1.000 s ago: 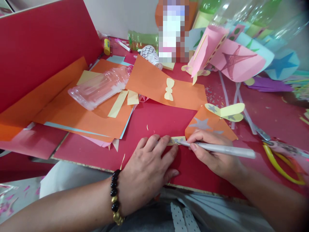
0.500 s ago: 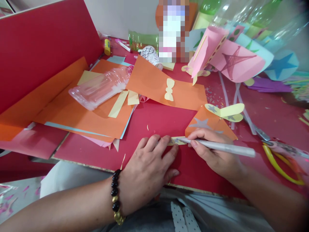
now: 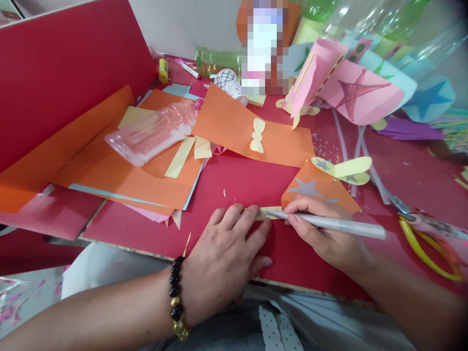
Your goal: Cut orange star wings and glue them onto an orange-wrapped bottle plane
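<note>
My left hand (image 3: 224,251) lies flat on the red tabletop with its fingers spread. Under those fingertips, a small pale-yellow paper strip (image 3: 277,210) is pressed down and partly covered. A silver-grey marker pen (image 3: 343,225) is pinched in my right hand (image 3: 327,239), its tip touching grey marks on the strip. Just beyond my right hand is an orange paper piece (image 3: 302,183) with grey stars. Resting on its far edge is a yellow paper cutout (image 3: 349,169) shaped like wings, also starred in grey.
A clear plastic bottle (image 3: 153,131) lies on orange sheets (image 3: 120,170) to the left. One orange sheet (image 3: 226,119) carries a yellow bow-shaped cutout (image 3: 258,135). Yellow-handled scissors (image 3: 420,248) lie at the right. Decorated paper-and-bottle crafts (image 3: 361,87) stand at the back right.
The pen tip has shifted very slightly along the strip. Both hands otherwise hold nearly the same place.
</note>
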Action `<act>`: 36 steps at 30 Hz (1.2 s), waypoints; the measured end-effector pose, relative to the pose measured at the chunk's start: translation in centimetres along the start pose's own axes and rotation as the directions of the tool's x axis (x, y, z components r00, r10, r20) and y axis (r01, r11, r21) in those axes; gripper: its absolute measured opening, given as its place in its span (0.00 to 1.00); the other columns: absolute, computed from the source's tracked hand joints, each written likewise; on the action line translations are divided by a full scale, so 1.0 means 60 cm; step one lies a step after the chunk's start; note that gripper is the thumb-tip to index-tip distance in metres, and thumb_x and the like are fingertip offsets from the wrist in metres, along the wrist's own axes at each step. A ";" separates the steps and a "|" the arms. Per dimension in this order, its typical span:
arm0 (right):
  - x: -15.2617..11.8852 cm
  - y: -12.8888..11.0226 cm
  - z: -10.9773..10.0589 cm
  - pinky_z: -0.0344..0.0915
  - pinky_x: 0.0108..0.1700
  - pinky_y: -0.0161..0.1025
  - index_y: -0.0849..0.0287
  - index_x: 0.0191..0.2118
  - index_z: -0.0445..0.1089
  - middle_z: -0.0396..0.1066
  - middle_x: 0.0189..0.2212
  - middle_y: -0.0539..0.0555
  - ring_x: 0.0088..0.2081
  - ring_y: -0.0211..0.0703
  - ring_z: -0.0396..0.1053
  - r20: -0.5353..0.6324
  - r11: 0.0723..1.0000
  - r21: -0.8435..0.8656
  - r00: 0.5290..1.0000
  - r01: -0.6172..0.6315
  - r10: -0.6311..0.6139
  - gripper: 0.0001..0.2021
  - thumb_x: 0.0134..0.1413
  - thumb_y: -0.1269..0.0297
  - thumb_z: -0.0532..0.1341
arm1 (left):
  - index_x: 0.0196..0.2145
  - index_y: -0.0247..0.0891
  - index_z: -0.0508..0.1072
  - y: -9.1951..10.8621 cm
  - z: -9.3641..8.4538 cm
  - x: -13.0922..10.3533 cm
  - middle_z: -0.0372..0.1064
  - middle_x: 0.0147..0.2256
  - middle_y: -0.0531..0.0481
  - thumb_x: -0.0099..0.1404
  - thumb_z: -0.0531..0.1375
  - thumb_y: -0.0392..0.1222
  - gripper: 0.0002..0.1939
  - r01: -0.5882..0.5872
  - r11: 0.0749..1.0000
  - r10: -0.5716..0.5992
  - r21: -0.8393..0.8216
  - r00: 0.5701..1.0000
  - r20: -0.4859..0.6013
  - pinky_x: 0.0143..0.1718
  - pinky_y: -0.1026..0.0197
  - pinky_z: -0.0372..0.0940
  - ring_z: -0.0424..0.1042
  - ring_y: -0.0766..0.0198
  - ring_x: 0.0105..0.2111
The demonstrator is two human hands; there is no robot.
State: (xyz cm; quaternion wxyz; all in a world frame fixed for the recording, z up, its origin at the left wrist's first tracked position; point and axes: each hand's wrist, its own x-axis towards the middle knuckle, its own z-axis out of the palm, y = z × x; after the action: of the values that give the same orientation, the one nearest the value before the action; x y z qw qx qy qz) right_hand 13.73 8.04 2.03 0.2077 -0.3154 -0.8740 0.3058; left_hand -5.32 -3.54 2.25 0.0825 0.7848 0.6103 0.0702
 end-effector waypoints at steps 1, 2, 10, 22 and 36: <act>0.000 -0.001 0.000 0.62 0.30 0.35 0.55 0.36 0.69 0.70 0.27 0.48 0.25 0.36 0.66 0.001 1.000 0.003 1.000 -0.003 0.003 0.03 0.60 0.65 0.58 | 0.59 0.45 0.63 0.000 0.000 0.000 0.59 0.58 0.45 0.69 0.54 0.53 0.24 -0.001 1.000 0.001 0.001 1.000 -0.001 0.52 0.46 0.60 0.59 0.50 0.54; 0.000 -0.001 -0.001 0.62 0.30 0.34 0.55 0.36 0.68 0.70 0.26 0.48 0.26 0.36 0.66 0.000 1.000 0.007 1.000 -0.011 0.011 0.03 0.60 0.65 0.58 | 0.59 0.45 0.63 0.000 0.000 0.000 0.59 0.58 0.45 0.68 0.54 0.53 0.24 -0.002 1.000 0.002 0.003 1.000 -0.003 0.52 0.46 0.60 0.59 0.50 0.54; 0.004 -0.002 0.001 0.62 0.30 0.34 0.56 0.36 0.68 0.69 0.26 0.47 0.25 0.35 0.65 -0.007 1.000 0.020 1.000 -0.012 0.012 0.03 0.60 0.65 0.58 | 0.58 0.44 0.64 0.000 0.000 -0.001 0.59 0.58 0.45 0.69 0.54 0.53 0.23 -0.011 1.000 0.011 0.013 1.000 0.000 0.51 0.47 0.60 0.59 0.50 0.53; 0.005 0.000 0.001 0.61 0.30 0.32 0.56 0.36 0.68 0.68 0.25 0.46 0.24 0.33 0.64 -0.020 1.000 0.022 1.000 0.004 -0.004 0.02 0.60 0.67 0.59 | 0.58 0.44 0.64 -0.002 0.003 -0.001 0.59 0.58 0.45 0.69 0.53 0.54 0.23 -0.008 1.000 0.008 0.016 1.000 -0.005 0.51 0.47 0.61 0.58 0.50 0.54; -0.002 0.008 -0.011 0.62 0.29 0.35 0.56 0.33 0.68 0.69 0.24 0.48 0.26 0.36 0.66 -0.082 0.991 0.108 0.993 -0.075 0.084 0.05 0.61 0.66 0.57 | 0.58 0.45 0.64 -0.001 0.002 -0.001 0.59 0.58 0.46 0.69 0.53 0.54 0.23 -0.007 1.000 0.007 0.024 1.000 -0.021 0.52 0.47 0.60 0.59 0.51 0.53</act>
State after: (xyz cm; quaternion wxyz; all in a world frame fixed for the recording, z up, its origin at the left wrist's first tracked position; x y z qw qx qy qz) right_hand 14.41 8.50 2.17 0.2492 -0.3516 -0.8337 0.3452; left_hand -5.37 -3.61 2.15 0.0662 0.7871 0.6092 0.0713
